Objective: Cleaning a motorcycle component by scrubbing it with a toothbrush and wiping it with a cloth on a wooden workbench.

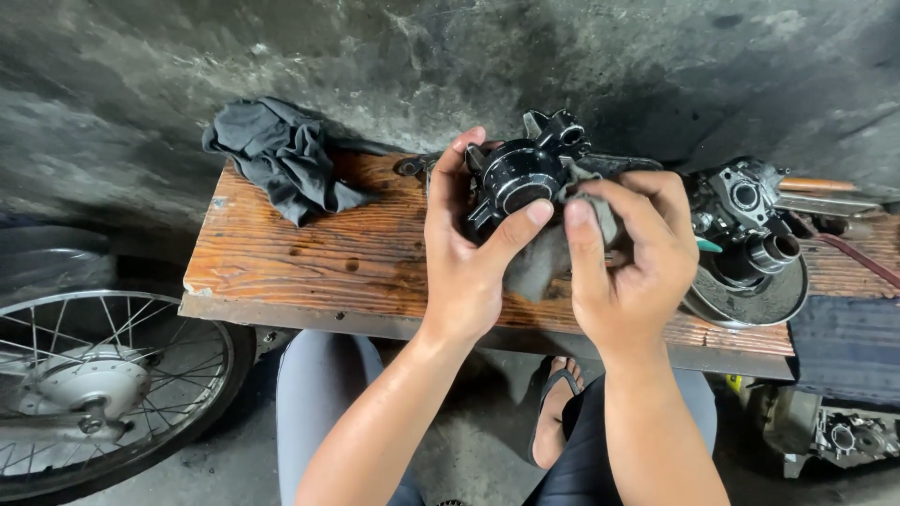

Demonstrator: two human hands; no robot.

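Stained concrete floor (141,84); worn wooden bench (309,253); dim light

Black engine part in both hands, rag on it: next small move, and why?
Probably turn the black engine part a little in the left hand so the rag, pinched in the right hand, meets a fresh face; the rag covers only its lower right side.

A crumpled dark grey cloth (281,155) is laid on the left end of the worn brown wooden tabletop (309,258). A greasy grey metal engine assembly (750,244) is set at its right end. A spoked motorcycle wheel (94,375) is seen on the concrete floor (234,464) below.
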